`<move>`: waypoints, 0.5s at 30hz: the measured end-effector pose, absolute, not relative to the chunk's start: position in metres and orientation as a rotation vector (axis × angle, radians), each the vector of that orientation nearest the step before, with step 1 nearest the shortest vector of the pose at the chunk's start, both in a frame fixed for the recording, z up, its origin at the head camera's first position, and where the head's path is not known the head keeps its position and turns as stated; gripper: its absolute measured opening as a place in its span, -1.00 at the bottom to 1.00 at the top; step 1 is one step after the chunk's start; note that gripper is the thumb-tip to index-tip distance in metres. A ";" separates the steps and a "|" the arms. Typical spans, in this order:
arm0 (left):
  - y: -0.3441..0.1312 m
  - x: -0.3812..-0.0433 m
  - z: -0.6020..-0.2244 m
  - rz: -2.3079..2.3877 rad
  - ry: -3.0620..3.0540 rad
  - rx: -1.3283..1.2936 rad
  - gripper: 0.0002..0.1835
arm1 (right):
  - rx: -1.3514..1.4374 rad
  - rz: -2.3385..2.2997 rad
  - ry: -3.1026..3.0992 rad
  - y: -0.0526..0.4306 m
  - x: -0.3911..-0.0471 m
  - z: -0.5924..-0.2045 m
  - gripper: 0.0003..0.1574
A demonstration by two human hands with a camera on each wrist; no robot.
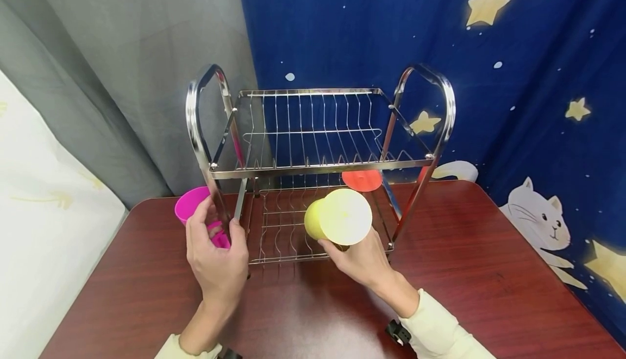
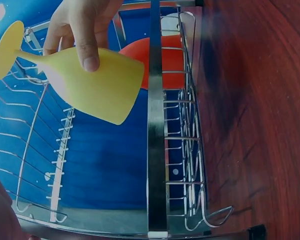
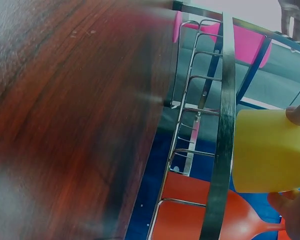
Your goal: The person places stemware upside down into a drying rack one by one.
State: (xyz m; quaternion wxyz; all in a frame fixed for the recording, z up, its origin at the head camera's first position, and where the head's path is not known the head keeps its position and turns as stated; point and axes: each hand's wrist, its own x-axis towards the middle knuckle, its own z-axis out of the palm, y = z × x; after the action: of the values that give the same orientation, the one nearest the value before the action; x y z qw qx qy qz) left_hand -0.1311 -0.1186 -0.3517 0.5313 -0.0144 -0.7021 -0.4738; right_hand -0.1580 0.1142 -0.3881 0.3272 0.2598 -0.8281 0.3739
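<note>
One yellow cup [image 1: 338, 218] with a stem is held in the right hand [image 1: 361, 256], upside down and tilted, its round foot turned toward the head camera; thumb and fingers are closed around its bowl. Behind it is the metal dish rack [image 1: 303, 170], which has two wire levels and stands on a dark red table [image 1: 323, 315]. From the yellow cup, a red cup [image 1: 362, 181] sits at one o'clock, foot up, in the rack's lower level, and a pink cup [image 1: 188, 204] is at nine o'clock, beside the rack's left post. Toward eight o'clock is the left hand [image 1: 217, 261], its thumb and curved fingers on either side of that post; I cannot tell whether they grip anything. Cream sleeves [image 1: 442, 329] reach in from five and seven o'clock. A grey curtain [image 1: 146, 65] hangs at ten o'clock, a blue curtain [image 1: 342, 33] at twelve, and a printed white cat [image 1: 538, 218] shows at three.
</note>
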 end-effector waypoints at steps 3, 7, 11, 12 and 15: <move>-0.119 -0.132 -0.350 -1.129 -1.680 -0.010 -0.47 | 0.671 0.983 -2.181 0.113 -0.159 -0.389 -0.02; -0.120 -0.133 -0.349 -1.107 -1.688 0.010 -0.52 | 0.669 0.986 -2.194 0.112 -0.161 -0.389 -0.03; -0.121 -0.134 -0.349 -1.094 -1.691 0.008 -0.54 | 0.675 1.005 -2.213 0.109 -0.164 -0.388 -0.07; -0.121 -0.134 -0.348 -1.092 -1.691 0.007 -0.54 | 0.672 1.011 -2.221 0.108 -0.164 -0.388 -0.08; -0.122 -0.135 -0.348 -1.080 -1.693 0.004 -0.54 | 0.638 1.007 -2.252 0.105 -0.166 -0.390 -0.09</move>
State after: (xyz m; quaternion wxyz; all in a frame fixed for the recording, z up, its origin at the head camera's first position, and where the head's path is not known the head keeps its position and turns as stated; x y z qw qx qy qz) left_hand -0.1348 -0.1220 -0.3482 0.5368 0.0015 -0.7112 -0.4539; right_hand -0.1660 0.1054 -0.3898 0.2926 0.2393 -0.8451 0.3781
